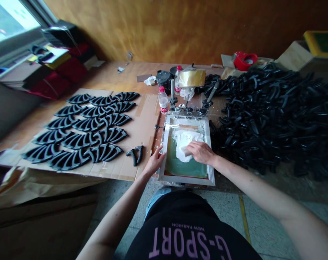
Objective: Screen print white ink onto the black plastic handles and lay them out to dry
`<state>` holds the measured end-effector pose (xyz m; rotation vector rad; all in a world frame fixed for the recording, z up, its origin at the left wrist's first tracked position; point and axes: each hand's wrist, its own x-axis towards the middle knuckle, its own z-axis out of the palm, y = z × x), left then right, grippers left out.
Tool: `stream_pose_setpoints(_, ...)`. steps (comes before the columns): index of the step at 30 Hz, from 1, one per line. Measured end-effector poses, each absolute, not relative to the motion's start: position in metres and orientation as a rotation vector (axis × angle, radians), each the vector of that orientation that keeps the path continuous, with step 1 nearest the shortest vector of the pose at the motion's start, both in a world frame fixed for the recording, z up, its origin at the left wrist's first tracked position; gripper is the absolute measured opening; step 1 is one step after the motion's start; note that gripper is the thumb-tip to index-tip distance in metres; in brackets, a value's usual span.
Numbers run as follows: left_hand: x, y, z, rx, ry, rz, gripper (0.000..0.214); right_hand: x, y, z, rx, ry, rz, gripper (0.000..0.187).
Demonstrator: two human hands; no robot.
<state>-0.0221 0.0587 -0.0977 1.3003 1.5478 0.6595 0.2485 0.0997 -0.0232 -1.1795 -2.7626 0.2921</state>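
A screen printing frame [166, 159] with a pale metal rim lies flat before me, its mesh [185, 170] greenish. White ink [186, 137] is spread thickly over the mesh's upper middle. My right hand [201, 152] is closed on a small greyish scraper [186, 151], whose edge touches the ink; the fingers hide much of it. At the frame's left side is my left hand [154, 161], fingers stretched out and thumb apart, close to the rim. Whether it touches the rim I cannot tell. A clamp stand [189, 110] stands at the frame's far end.
Rows of curved black plastic parts [85, 135] lie on cardboard [143, 122] at left, with a separate pair [135, 154] nearer me. A big heap of black parts [277, 115] covers the right side. Bottles [163, 100], a dark tub [163, 79] and a red tape dispenser [245, 60] stand behind.
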Motion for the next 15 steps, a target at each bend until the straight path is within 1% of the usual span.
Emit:
stream_pose_setpoints(1,-0.022,0.059,-0.099,1.288,1.540,0.669,0.064,0.254,0.094,-0.022,-1.071,-2.812,0.325,0.020)
stream_pose_setpoints(3,-0.023,0.059,-0.103,1.260,1.515,0.690,0.065,0.259,0.090,-0.017,-0.987,-2.842,0.388,0.019)
stream_pose_setpoints(5,-0.023,0.059,-0.104,1.226,1.483,0.707,0.066,0.259,0.089,-0.016,-1.071,-2.782,0.347,0.017)
stream_pose_setpoints(8,-0.023,0.058,-0.103,1.178,1.432,0.716,0.070,0.255,0.078,-0.025,-1.176,-2.700,0.210,0.024)
stream_pose_setpoints(10,-0.022,0.058,-0.100,1.163,1.427,0.722,0.070,0.255,0.066,-0.032,-1.127,-2.729,0.237,0.027)
stream_pose_setpoints(12,-0.021,0.057,-0.093,1.151,1.439,0.726,0.071,0.255,0.060,-0.033,-1.098,-2.738,0.317,0.022)
stream_pose_setpoints(14,-0.020,0.057,-0.082,1.128,1.437,0.715,0.074,0.250,0.070,-0.025,-1.187,-2.647,0.352,0.017)
stream_pose_setpoints(15,-0.020,0.057,-0.075,1.113,1.428,0.707,0.076,0.248,0.081,-0.018,-1.260,-2.572,0.346,0.020)
